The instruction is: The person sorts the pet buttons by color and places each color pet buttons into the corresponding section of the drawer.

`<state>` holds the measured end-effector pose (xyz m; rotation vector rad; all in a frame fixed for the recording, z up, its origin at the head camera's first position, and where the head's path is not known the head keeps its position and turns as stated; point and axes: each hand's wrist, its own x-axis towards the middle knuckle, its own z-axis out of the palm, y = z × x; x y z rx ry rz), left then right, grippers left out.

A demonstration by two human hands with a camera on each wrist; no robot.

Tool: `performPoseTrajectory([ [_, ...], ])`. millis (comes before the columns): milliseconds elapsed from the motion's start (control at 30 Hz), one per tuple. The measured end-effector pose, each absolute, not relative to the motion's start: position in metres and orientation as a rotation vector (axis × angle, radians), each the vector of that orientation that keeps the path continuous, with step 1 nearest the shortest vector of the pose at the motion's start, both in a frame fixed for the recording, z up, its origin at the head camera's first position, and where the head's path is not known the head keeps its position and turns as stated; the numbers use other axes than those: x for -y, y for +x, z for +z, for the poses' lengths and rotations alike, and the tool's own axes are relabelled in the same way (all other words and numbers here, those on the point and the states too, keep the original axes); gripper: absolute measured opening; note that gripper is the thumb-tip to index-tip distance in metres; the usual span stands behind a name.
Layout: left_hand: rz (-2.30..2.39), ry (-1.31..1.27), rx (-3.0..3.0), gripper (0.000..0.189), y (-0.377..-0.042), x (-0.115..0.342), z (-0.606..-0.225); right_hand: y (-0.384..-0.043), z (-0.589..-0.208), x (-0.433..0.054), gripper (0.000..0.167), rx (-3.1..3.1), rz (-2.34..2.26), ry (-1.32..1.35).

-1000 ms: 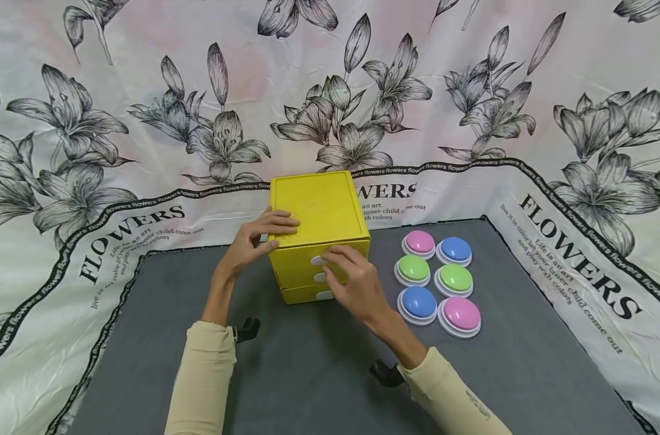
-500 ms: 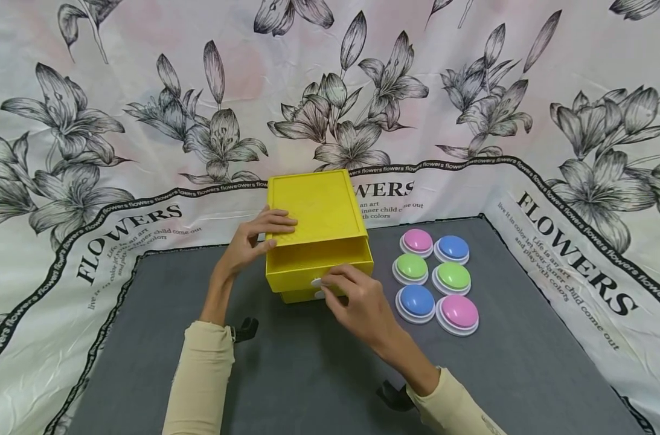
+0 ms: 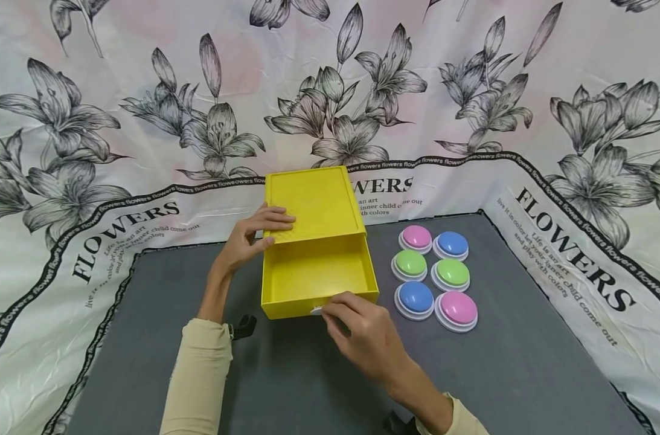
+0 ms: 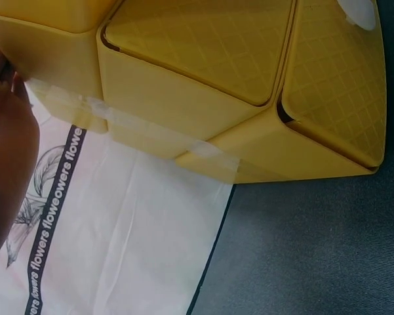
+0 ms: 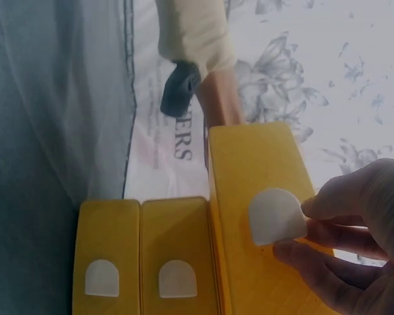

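A yellow drawer box [image 3: 313,202] stands at the back of the table, its top drawer [image 3: 314,275] pulled far out with a bare inside. My right hand [image 3: 365,335] pinches the white tab handle [image 5: 276,216] on that drawer's front between thumb and fingers. On the box's top left edge rests my left hand [image 3: 253,235], fingers laid flat over the lid and thumb at the front corner. Two lower drawers [image 5: 174,243], each with a white tab, stay pushed in, as the right wrist view shows.
Right of the box, several round push lights or buttons on white bases stand in two columns: pink [image 3: 459,308], blue [image 3: 416,297] and green [image 3: 410,262]. A flower-printed cloth [image 3: 199,121] hangs behind the grey table [image 3: 286,386].
The top drawer has slid out from flush with the box toward the person, drawn by my right hand on its tab. My left hand has stayed on the box top.
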<state>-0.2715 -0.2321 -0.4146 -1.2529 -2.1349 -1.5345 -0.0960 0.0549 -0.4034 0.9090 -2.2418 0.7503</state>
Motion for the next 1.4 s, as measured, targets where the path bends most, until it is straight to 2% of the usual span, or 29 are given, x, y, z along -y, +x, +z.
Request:
performPoseTrajectory([
  [200, -1.539, -1.260, 2.118, 0.031, -0.273, 0.233, -0.414, -0.092, -0.402, -0.057, 0.025, 2.254, 0.734, 0.928],
  [400, -1.563, -1.261, 2.121, 0.030, -0.272, 0.233, -0.416, -0.106, -0.394, -0.073, 0.011, 1.991, 0.928, 0.943],
  [567, -1.578, -1.245, 2.114, 0.030, -0.271, 0.233, -0.415, -0.140, -0.379, -0.108, 0.011, 1.874, 1.013, 0.745],
  [733, -1.572, -1.242, 2.111, 0.029, -0.272, 0.234, -0.414, -0.200, -0.383, -0.151, 0.011, 2.056, 0.896, 0.450],
  [933, -1.557, -1.260, 2.112, 0.029, -0.275, 0.232, -0.417, -0.271, -0.412, -0.189, 0.025, 2.513, 0.772, 0.202],
  [1067, -1.538, -1.266, 2.117, 0.030, -0.275, 0.233, -0.416, -0.305, -0.433, -0.202, 0.038, 2.802, 0.688, 0.159],
  [1200, -1.545, -1.262, 2.108, 0.030, -0.275, 0.234, -0.416, -0.325, -0.456, -0.206, 0.049, 3.006, 0.612, 0.184],
  [1400, -1.543, -1.256, 2.124, 0.030, -0.275, 0.235, -0.417, -0.335, -0.478, -0.207, 0.059, 3.155, 0.564, 0.179],
])
